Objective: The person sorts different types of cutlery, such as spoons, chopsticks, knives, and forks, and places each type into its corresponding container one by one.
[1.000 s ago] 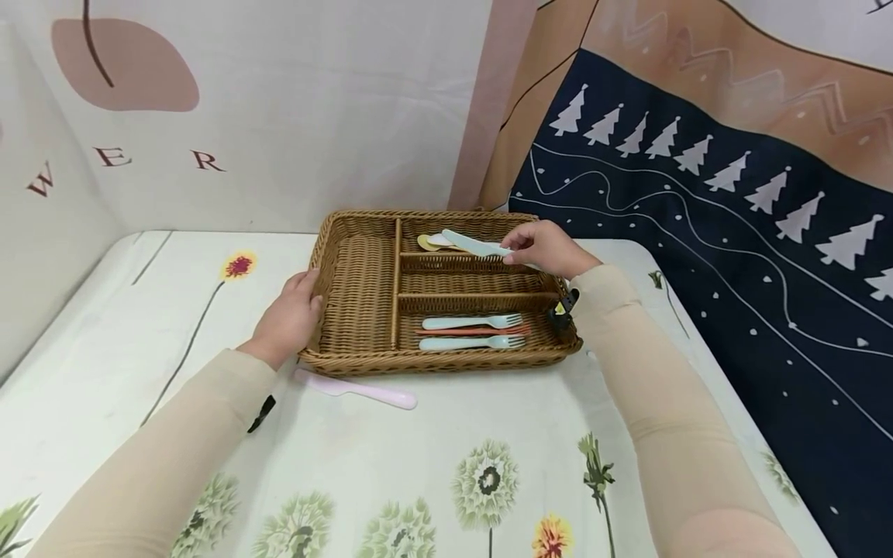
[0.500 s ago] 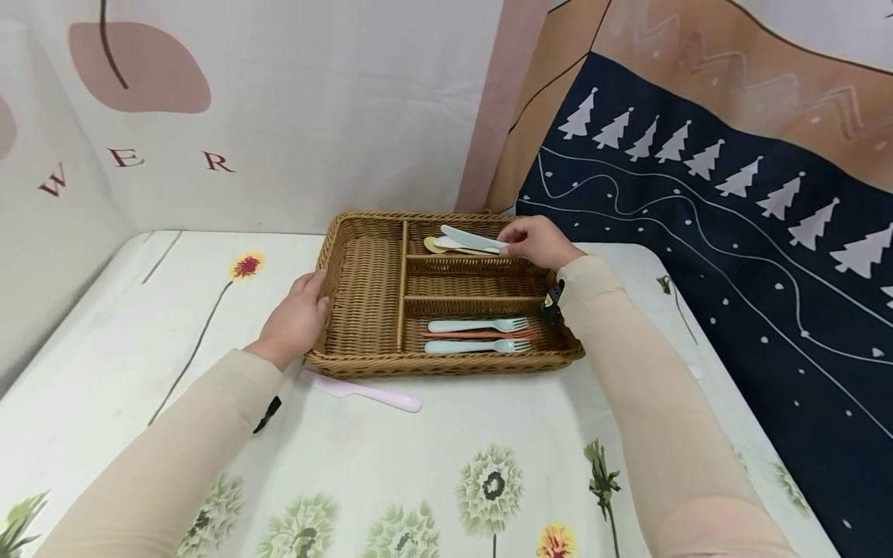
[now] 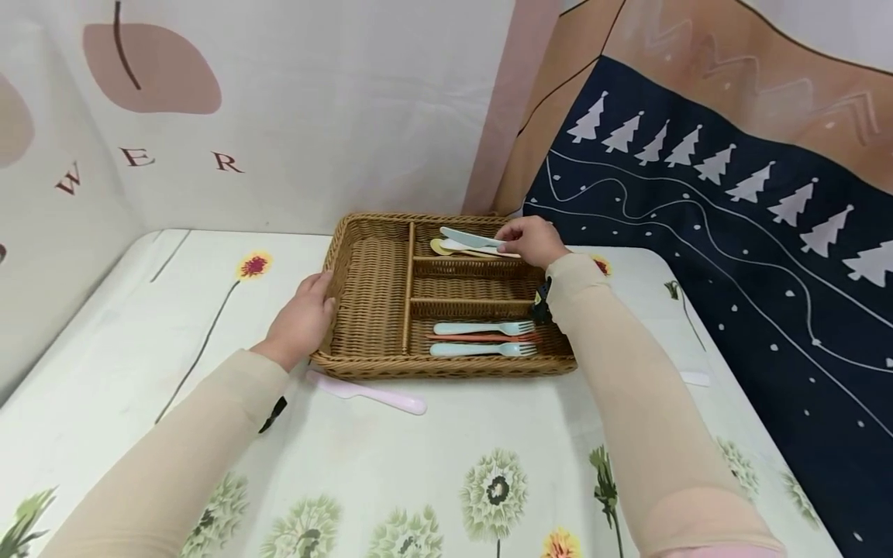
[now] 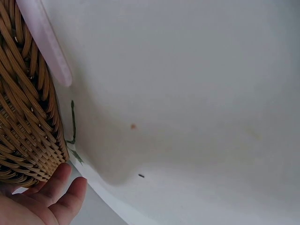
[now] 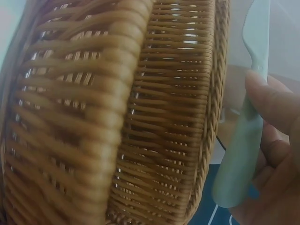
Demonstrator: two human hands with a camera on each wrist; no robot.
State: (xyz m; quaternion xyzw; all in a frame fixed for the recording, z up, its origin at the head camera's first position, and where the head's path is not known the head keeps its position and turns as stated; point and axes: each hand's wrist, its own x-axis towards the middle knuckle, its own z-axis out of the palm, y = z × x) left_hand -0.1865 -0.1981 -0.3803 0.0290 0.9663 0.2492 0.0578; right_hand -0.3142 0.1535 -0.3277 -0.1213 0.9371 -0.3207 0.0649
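A brown wicker cutlery basket with several compartments stands on the table. My right hand pinches a pale blue plastic knife by its handle, over the back compartment. The right wrist view shows the knife's handle between thumb and fingers. Beneath the blade lie a yellow spoon and a white utensil, partly hidden. My left hand holds the basket's left side at the rim; in the left wrist view, loosely bent fingers show beside the outer wall.
The front compartment holds two pale blue forks with an orange utensil between them. A pink knife lies on the tablecloth along the basket's front edge. At the right a pale object lies partly behind my sleeve.
My right hand has lowered the pale blue knife towards the back compartment and moved slightly left relative to the basket. The left hand keeps its place at the rim. The head view has shifted a little.
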